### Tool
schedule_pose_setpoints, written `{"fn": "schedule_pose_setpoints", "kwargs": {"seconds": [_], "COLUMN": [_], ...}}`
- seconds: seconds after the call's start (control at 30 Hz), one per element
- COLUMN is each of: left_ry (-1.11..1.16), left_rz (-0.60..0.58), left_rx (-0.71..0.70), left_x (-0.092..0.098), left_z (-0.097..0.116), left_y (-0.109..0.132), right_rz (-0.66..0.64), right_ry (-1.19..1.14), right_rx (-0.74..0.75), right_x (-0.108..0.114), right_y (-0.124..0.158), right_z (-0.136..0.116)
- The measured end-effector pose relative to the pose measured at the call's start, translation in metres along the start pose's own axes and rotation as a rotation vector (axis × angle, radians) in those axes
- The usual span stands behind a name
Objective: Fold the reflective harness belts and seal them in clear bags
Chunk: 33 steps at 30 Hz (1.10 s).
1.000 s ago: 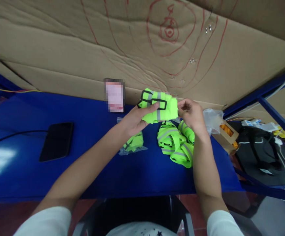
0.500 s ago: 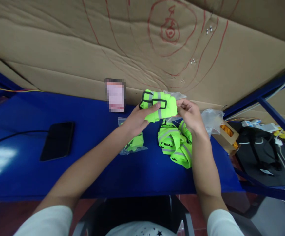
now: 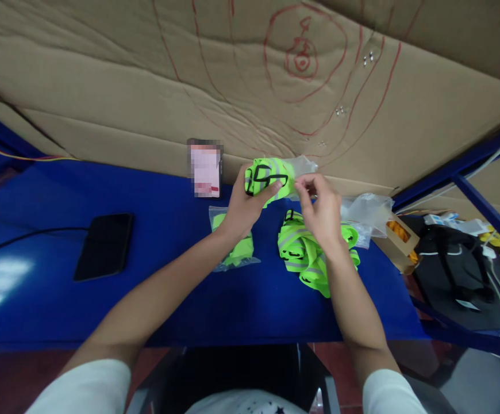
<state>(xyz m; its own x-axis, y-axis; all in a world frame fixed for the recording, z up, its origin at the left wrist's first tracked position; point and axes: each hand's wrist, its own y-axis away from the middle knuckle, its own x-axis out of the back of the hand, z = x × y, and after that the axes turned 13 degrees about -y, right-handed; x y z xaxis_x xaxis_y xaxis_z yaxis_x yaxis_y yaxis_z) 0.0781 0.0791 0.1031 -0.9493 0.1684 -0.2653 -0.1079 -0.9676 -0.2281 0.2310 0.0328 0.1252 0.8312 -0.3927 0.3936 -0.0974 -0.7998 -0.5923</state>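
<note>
A folded neon-yellow reflective strap vest (image 3: 271, 167) with grey stripes and black buckles is held above the table, near the cardboard wall. My left hand (image 3: 245, 207) is closed around its left side, the thumb pressed across the front by a buckle. My right hand (image 3: 322, 213) pinches the vest's right edge between thumb and fingertips. Clear plastic (image 3: 304, 165) shows just behind the vest. Below my right hand lies a pile of similar reflective straps (image 3: 299, 241), partly covered by my wrist. A clear bag with a yellow-green bundle (image 3: 240, 253) lies below my left hand.
Crumpled clear plastic bags (image 3: 368, 210) lie right of the pile. A black tablet-like device (image 3: 106, 247) with a cable is on the blue table (image 3: 181, 299) at left. A blurred pink card (image 3: 206, 169) leans on the cardboard wall (image 3: 103, 103). An open box (image 3: 399, 241) stands at right.
The right end of the vest has been drawn in, so the bundle looks narrower. My right hand has moved left along with it. My left hand keeps its hold.
</note>
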Motion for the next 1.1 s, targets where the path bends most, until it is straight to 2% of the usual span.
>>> {"fn": "schedule_pose_setpoints", "kwargs": {"seconds": [0.07,0.2,0.3,0.43,0.6,0.8,1.0,1.1], "left_ry": [0.029,0.2,0.209,-0.002,-0.362,-0.466,-0.583,-0.617], "left_rz": [0.026,0.009,-0.019,-0.031,-0.056,-0.135,-0.284,-0.321], "left_rx": [-0.032,0.1,0.14,-0.035,-0.295,-0.303,-0.396,-0.385], "left_x": [-0.001,-0.003,-0.005,-0.002,0.01,0.01,0.013,0.016], "left_z": [-0.001,0.0,0.0,-0.003,0.004,0.011,0.0,-0.006], "left_y": [0.0,0.003,0.005,0.002,0.0,0.006,0.005,0.003], "right_rz": [-0.004,0.044,0.047,0.061,-0.009,0.012,0.131,0.107], "right_ry": [-0.013,-0.119,-0.177,-0.216,-0.184,-0.174,-0.108,-0.107], "right_rx": [0.015,-0.018,-0.052,-0.083,-0.13,-0.159,-0.196,-0.15], "right_x": [-0.01,-0.022,-0.022,-0.021,-0.014,-0.002,-0.001,-0.001], "right_y": [0.003,0.007,0.008,0.008,0.005,0.001,0.0,0.0], "right_z": [-0.007,-0.008,-0.005,-0.004,-0.006,0.004,0.01,0.007]}}
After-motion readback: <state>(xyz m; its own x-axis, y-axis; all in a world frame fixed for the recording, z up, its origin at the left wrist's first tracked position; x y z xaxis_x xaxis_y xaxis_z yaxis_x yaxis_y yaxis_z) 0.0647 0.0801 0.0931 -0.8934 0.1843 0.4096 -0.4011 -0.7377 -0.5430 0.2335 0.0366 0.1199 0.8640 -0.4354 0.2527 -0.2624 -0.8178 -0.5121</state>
